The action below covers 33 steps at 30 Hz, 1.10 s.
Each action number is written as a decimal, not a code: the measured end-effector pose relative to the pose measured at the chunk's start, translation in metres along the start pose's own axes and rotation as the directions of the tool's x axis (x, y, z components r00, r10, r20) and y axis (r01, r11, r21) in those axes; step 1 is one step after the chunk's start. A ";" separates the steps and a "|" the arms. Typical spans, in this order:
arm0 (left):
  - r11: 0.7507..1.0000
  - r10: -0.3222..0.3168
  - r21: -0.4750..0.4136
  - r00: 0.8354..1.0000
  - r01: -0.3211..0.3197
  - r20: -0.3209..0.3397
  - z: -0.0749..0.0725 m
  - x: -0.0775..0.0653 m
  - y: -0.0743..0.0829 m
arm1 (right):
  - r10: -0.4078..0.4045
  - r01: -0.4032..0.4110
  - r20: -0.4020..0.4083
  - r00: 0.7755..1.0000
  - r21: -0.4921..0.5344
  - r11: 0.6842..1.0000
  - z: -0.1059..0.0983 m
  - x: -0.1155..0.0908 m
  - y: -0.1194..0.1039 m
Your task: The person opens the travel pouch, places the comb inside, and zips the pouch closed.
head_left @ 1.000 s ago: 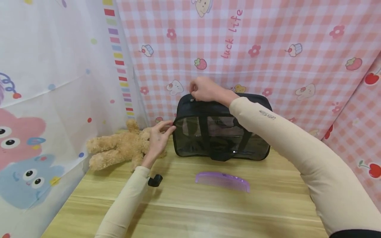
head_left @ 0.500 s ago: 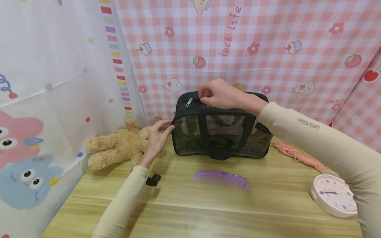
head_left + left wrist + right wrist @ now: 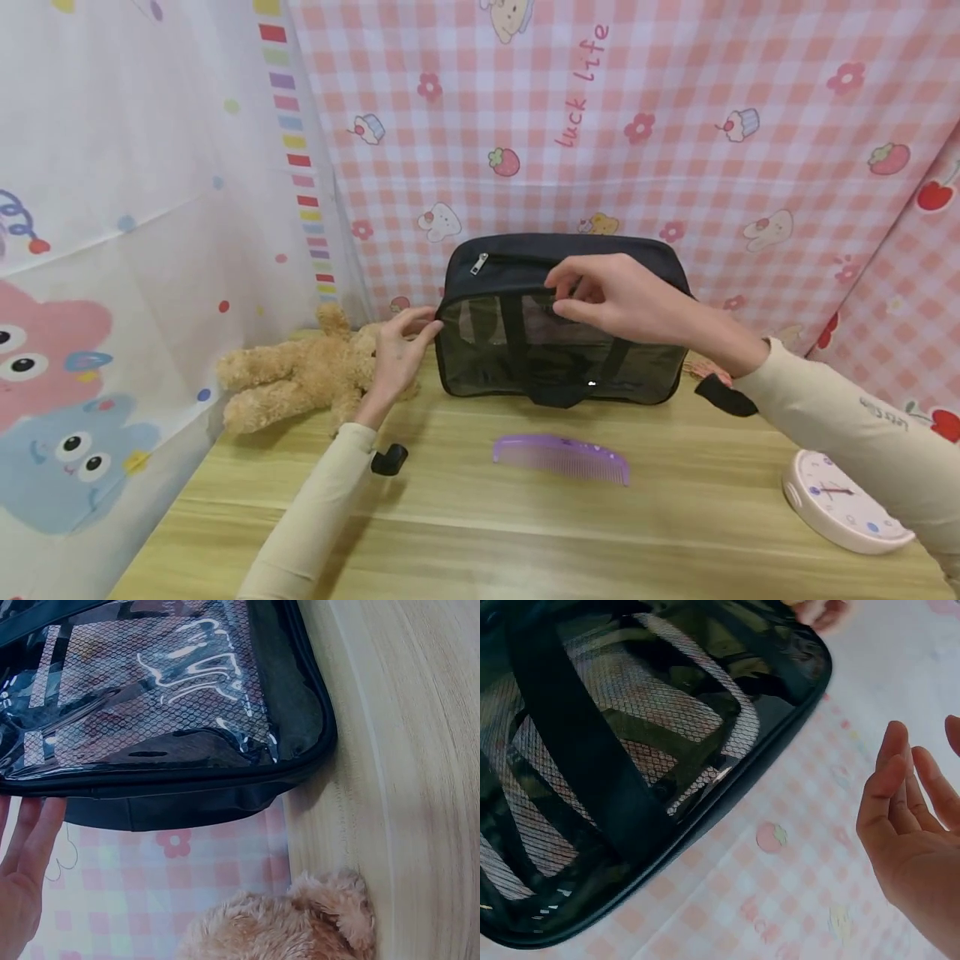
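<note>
A black handbag-like bag [image 3: 480,367] with see-through panels and mesh stands upright against the cloth. Its silver zipper pull [image 3: 479,264] lies at the left end of the top. My left hand [image 3: 399,350] pinches the bag's upper left edge; in the left wrist view its fingers [image 3: 34,844] touch the side seam, and the thumb is hidden there. In front of the bag's upper right part hovers my right hand [image 3: 626,300], holding nothing, fingers loosely bent. The right wrist view shows that hand [image 3: 919,832] apart from the bag.
A tan teddy bear [image 3: 315,375] lies left of the bag. The purple comb [image 3: 561,458] lies on the wooden table [image 3: 525,542] in front of it. A pink clock [image 3: 843,504] sits at right, partly behind the right sleeve. Pink cord [image 3: 705,367] peeks out beside the bag.
My right hand has let go near the zipper pull and moved right and down, uncovering the pull and bag top. The left hand stays at the bag's edge.
</note>
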<state>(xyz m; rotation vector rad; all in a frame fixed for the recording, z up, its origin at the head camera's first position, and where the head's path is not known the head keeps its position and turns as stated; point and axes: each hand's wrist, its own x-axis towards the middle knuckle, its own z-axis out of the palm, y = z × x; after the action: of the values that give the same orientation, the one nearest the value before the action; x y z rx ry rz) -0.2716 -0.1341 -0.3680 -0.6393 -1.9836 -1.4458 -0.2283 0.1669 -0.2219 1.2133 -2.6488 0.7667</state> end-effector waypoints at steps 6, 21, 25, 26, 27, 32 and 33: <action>1.000 -0.027 -0.001 1.000 0.027 -0.007 0.001 -0.001 -0.002 | 0.034 -0.033 -0.030 0.999 0.043 0.999 0.010 -0.033 0.015; 1.000 -0.019 0.001 0.999 0.019 -0.026 0.006 -0.006 -0.007 | 0.155 -0.144 -0.064 0.986 0.149 0.978 0.062 -0.099 0.053; 1.000 -0.007 0.007 0.999 0.007 -0.045 0.006 -0.004 -0.006 | 0.213 -0.205 -0.019 0.977 0.188 0.960 0.083 -0.111 0.063; 1.000 -0.004 0.007 0.999 0.004 -0.048 0.006 -0.004 -0.006 | 0.221 -0.214 -0.012 0.975 0.198 0.957 0.088 -0.113 0.066; 1.000 -0.001 0.006 0.999 0.002 -0.049 0.006 -0.004 -0.005 | 0.228 -0.223 -0.003 0.974 0.207 0.953 0.093 -0.116 0.068; 1.000 0.003 0.011 0.999 -0.002 -0.050 0.007 -0.005 -0.005 | 0.234 -0.231 0.017 0.972 0.249 0.941 0.113 -0.125 0.074; 1.000 0.005 0.009 0.999 -0.005 -0.050 0.007 -0.005 -0.006 | 0.232 -0.229 0.017 0.972 0.256 0.939 0.116 -0.126 0.075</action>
<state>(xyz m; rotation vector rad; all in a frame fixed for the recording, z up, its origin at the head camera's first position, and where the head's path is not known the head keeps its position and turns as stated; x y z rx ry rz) -0.2729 -0.1289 -0.3772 -0.5979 -1.9477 -1.4351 -0.1887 0.2344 -0.3916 0.9489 -2.7798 1.1833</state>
